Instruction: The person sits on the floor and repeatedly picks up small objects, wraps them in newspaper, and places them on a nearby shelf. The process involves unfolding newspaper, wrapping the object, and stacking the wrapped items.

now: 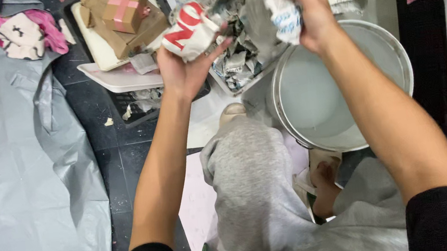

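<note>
Head view, looking down over the person's own lap. Left hand [185, 69] was cupped palm-up, fingers curled around a crumpled wad of newspaper [191, 33] with big red lettering on white, held above the far-centre of the scene. Right hand [308, 16] was clenched on a second crumpled sheet of newsprint [280, 5], gripping it from the top, just right of the first wad; the two pieces looked close, touching or not could not be told. Both sat over a shallow tray of torn paper scraps [239, 64], far centre. Just right of and nearer than the tray stood a round metal basin [400, 56] with cloudy whitish liquid [313, 95] in it; the right forearm crossed over its rim. Near centre, a knee in grey sweatpants [250, 177] pointed toward the tray, and a bare foot [325, 186] showed just near of the basin. Far left of the tray, a brown cardboard box [124, 9] taped with a pink cross rested on a white board [115, 78]. Grey plastic sheeting [15, 178] covered the dark tiled floor [108, 153] on the left, with a pink and white painted cut-out shape [20, 33] at the far left corner.
</note>
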